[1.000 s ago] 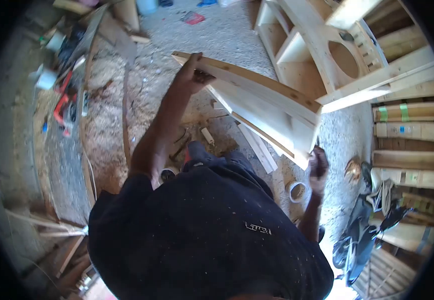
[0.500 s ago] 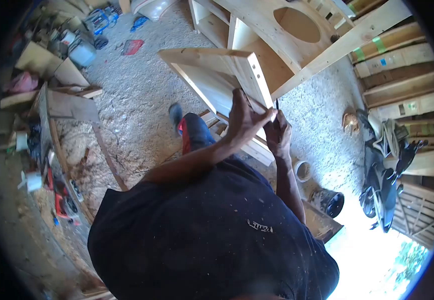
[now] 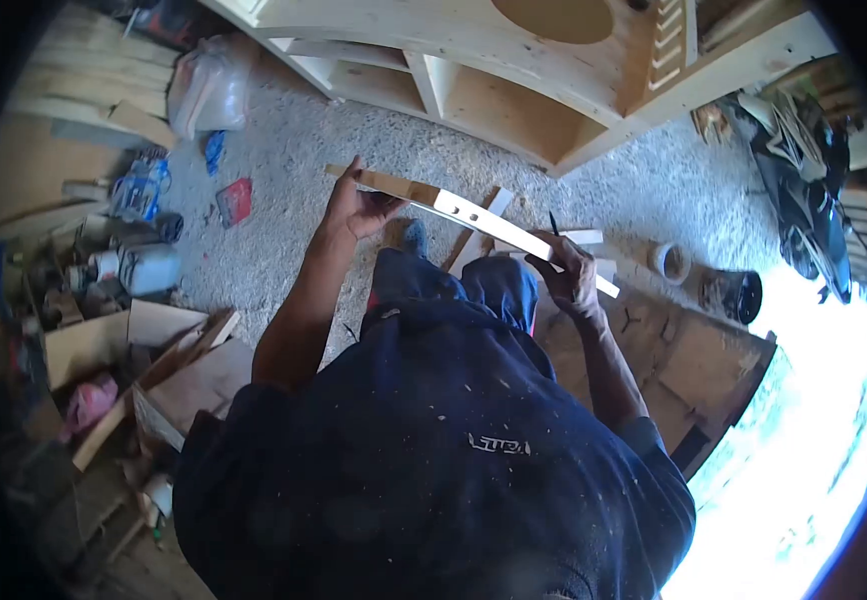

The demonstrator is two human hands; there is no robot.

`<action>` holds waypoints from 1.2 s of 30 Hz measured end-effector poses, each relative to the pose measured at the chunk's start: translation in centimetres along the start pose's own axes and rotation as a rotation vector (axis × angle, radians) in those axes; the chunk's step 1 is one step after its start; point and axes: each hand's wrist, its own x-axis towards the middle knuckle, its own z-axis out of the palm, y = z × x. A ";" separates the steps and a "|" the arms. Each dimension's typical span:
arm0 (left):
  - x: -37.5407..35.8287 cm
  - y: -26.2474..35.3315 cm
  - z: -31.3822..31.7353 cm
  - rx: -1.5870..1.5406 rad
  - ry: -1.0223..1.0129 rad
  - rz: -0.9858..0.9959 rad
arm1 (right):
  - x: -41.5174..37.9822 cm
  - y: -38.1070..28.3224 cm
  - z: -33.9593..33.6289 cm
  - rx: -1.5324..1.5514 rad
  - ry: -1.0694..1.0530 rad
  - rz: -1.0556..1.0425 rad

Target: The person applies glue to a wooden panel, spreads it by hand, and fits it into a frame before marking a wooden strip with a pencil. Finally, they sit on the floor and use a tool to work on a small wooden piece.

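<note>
Holding with both hands: wooden panel [image 3: 499, 228] was raised above the floor [image 3: 284, 210], two holes showing in its edge. Left hand [image 3: 362, 210] was curled around one end; right hand [image 3: 569, 273], fingers bent, gripped the other, thin dark stick [image 3: 554, 222] protruding. Wooden cabinet [image 3: 554, 65] stood beyond.

One head-worn view, forward and steeply down, close above the dark shirt [image 3: 424, 490].
</note>
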 end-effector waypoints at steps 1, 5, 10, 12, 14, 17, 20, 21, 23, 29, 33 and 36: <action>1.0 0.1 0.3 0.010 -0.005 -0.022 | 0.3 -0.5 -0.5 -0.002 0.001 0.034; 2.7 -3.2 2.9 0.009 -0.248 -0.168 | -0.7 1.8 -2.6 -0.162 0.220 0.178; 5.7 -12.5 8.2 0.186 -0.202 -0.039 | -8.0 6.3 -6.7 -0.368 0.643 0.408; 8.6 -15.6 8.7 0.258 -0.300 0.028 | -12.4 7.0 -7.7 -0.331 0.577 0.539; 9.1 -17.5 10.8 0.315 -0.222 0.158 | -16.8 7.0 -7.5 -0.447 0.431 0.645; 13.4 -17.4 11.8 0.362 -0.141 0.219 | -24.0 7.6 -5.4 -0.400 0.263 0.717; 16.8 -16.1 13.5 0.402 -0.131 0.285 | -30.7 9.3 -2.5 -0.352 0.162 0.836; 18.1 -14.8 13.9 0.390 -0.131 0.228 | -31.8 9.4 -1.7 -0.318 0.105 0.913; 20.0 -12.8 14.8 0.339 -0.164 0.156 | -32.0 8.2 -0.6 -0.311 0.100 1.012; 26.5 -9.9 16.5 0.338 -0.235 0.185 | -30.6 6.5 2.8 -0.132 0.228 1.407; 29.7 -9.5 16.5 0.326 -0.266 0.142 | -25.5 4.3 3.7 -0.134 0.152 1.405; 32.1 -10.4 16.5 0.295 -0.302 0.127 | -23.1 4.0 3.8 -0.095 0.172 1.395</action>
